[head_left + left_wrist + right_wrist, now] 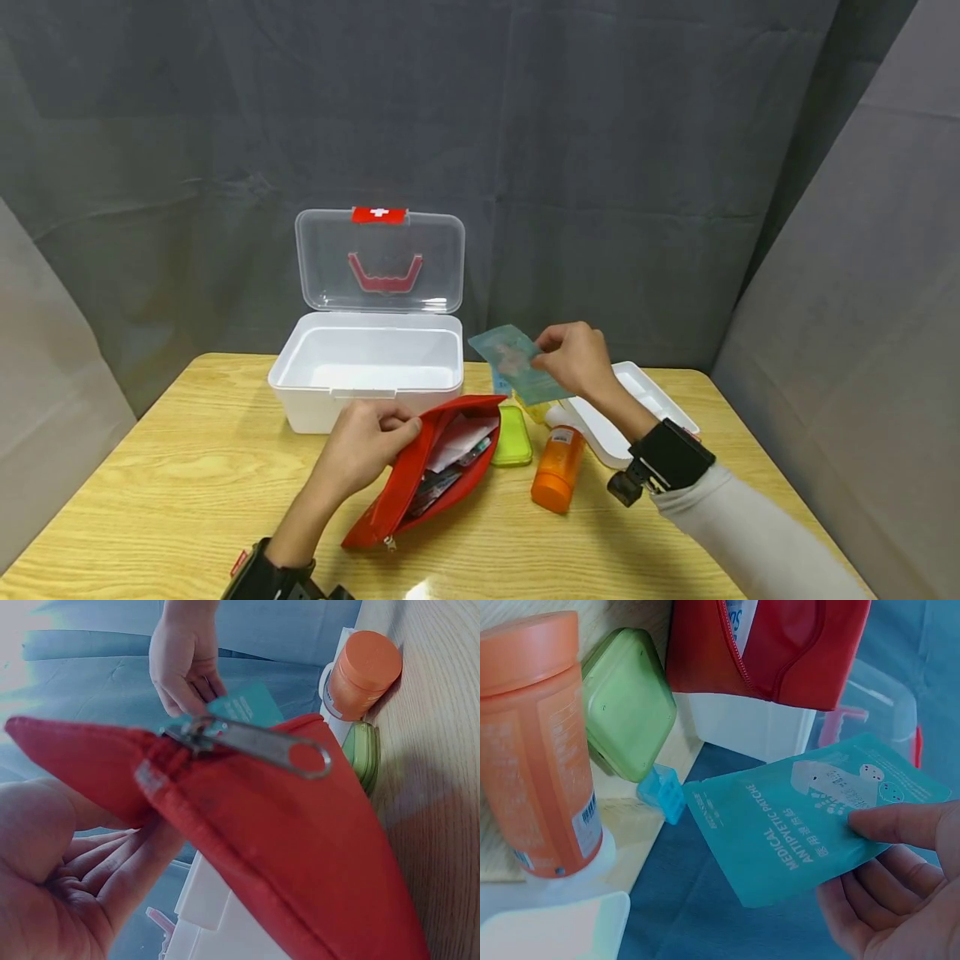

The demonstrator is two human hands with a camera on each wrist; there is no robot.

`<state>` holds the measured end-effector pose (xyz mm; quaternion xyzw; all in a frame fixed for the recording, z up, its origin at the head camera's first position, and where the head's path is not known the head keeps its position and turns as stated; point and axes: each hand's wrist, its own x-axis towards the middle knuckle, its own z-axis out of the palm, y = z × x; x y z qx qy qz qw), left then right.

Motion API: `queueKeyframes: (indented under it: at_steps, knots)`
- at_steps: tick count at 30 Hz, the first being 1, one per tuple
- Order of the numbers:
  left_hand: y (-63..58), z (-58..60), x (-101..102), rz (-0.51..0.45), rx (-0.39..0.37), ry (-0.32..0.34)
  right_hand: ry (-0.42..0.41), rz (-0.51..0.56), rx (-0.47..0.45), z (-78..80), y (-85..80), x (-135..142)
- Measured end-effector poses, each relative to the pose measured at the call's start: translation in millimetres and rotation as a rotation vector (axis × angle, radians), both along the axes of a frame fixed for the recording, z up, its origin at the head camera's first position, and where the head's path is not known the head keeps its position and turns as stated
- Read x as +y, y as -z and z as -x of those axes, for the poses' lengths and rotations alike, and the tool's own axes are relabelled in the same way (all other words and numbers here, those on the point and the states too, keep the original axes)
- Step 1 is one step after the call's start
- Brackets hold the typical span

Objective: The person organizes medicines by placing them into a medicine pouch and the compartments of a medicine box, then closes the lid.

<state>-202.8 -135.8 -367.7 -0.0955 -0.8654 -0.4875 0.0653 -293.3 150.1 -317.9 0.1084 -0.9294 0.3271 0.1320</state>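
Observation:
My left hand [372, 442] pinches the rim of a red zipper pouch [408, 483], holding it tilted with its mouth gaping. White and clear packets show inside the pouch. In the left wrist view the pouch's metal zipper pull [262, 746] hangs close to the camera. Raised to the right of the pouch, my right hand [576, 358] pinches a flat teal packet [802, 817] between thumb and fingers. Printing on the packet reads "Medical Antipyretic Patche". Below that hand, an orange bottle [558, 468] lies on the table beside a green case [513, 437].
Behind the pouch stands a white box [315, 408] with its clear lid [382, 242] raised. A white tray [652, 396] lies at the right, partly behind my right forearm. A small blue container [662, 793] sits near the green case. Grey cloth [600, 167] hangs behind the table.

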Motion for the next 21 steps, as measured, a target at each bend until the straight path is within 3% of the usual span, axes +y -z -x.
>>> queueKeyframes:
  at_steps: [10, 21]
  knots:
    - [-0.5, -0.2, 0, 0.003, 0.004, 0.000, -0.057, -0.063, 0.150, -28.6, -10.1, 9]
    - [-0.3, -1.3, -1, -0.008, 0.000, -0.005, -0.143, -0.073, 0.227, -59.7, -21.9, 2]
